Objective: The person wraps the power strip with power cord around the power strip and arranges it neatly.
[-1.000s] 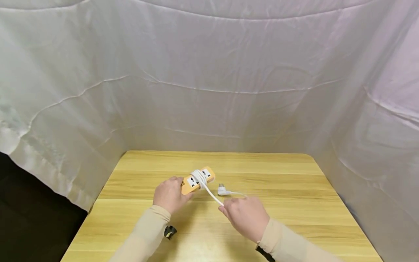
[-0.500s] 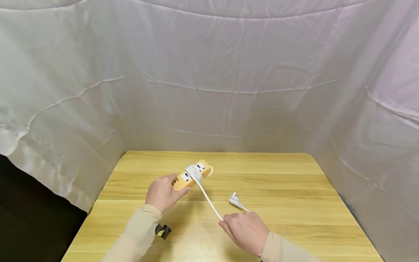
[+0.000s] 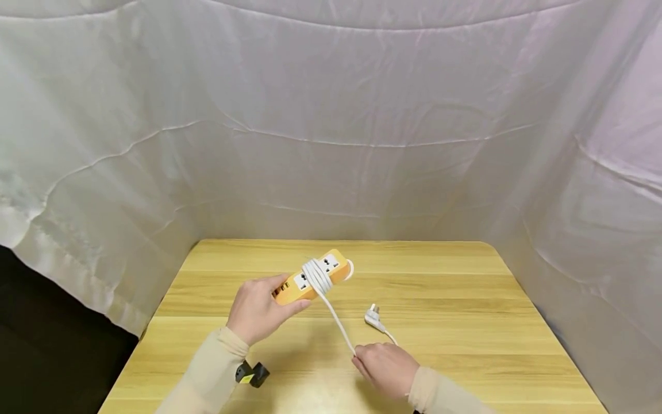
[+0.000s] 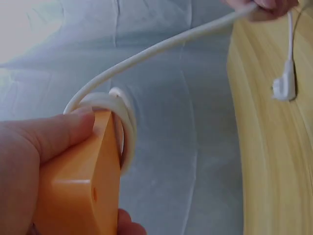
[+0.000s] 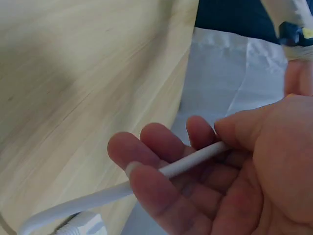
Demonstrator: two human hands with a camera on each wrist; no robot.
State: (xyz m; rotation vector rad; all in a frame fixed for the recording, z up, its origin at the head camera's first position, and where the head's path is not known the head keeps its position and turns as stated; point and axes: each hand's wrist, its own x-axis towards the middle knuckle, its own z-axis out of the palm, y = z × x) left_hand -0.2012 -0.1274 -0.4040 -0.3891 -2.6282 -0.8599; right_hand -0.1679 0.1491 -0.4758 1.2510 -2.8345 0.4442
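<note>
In the head view my left hand (image 3: 258, 307) grips the near-left end of an orange power strip (image 3: 301, 281), thumb along its near side. White cable (image 3: 338, 322) is wound in several turns around the strip's middle, between its sockets. From the turns it runs in a taut line to my right hand (image 3: 388, 368), which pinches it. The right wrist view shows the cable crossing the fingers (image 5: 161, 183), with the thumb against it. Beyond the right hand, the cable's tail ends in a white plug (image 3: 373, 318) above the wooden table, its pins pointing away.
The wooden table (image 3: 455, 322) extends beneath both hands. Grey-white cloth (image 3: 351, 178) hangs behind and along both sides of it. A black wrist device (image 3: 253, 374) sits at the left sleeve. A dark area (image 3: 52, 339) lies left of the table.
The power strip has shifted slightly left, then back right, tilting more. My right hand has pulled nearer to me, lengthening the cable between the hands. The plug has moved right and nearer.
</note>
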